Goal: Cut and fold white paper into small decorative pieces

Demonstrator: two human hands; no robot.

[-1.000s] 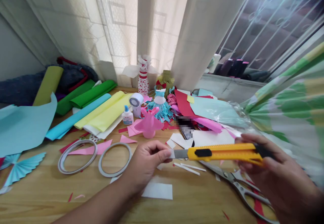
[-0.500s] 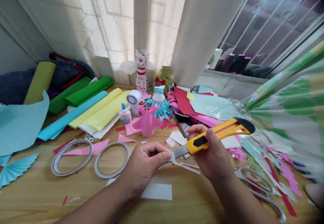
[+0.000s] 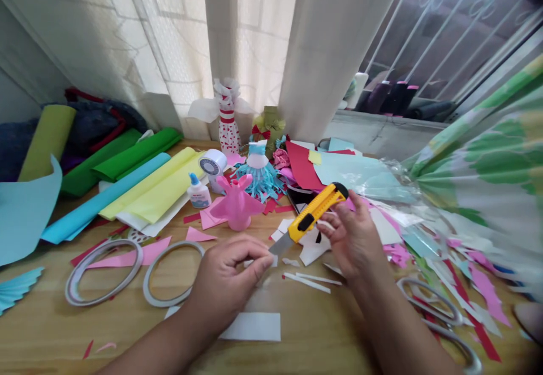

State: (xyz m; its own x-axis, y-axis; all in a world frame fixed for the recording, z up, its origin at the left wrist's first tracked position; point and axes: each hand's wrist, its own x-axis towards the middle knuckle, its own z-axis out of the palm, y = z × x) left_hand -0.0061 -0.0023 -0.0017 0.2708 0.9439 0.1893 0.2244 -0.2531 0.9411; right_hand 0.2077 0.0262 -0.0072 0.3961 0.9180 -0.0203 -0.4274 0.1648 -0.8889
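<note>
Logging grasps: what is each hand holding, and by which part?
The right hand holds the yellow knife by its handle, blade out. The left hand pinches beside the blade tip; what it pinches is too small to tell.

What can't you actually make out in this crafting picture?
- Whatever the left hand pinches: head view, its own fingers hide it.
- Scissors: head view, the right forearm and bottom edge cut them off.
- Glue bottle label: head view, too small to read.

2 tape rings nr table's front-left edge; glue btl & pink paper dress mid-table; scissors front-right corner.
</note>
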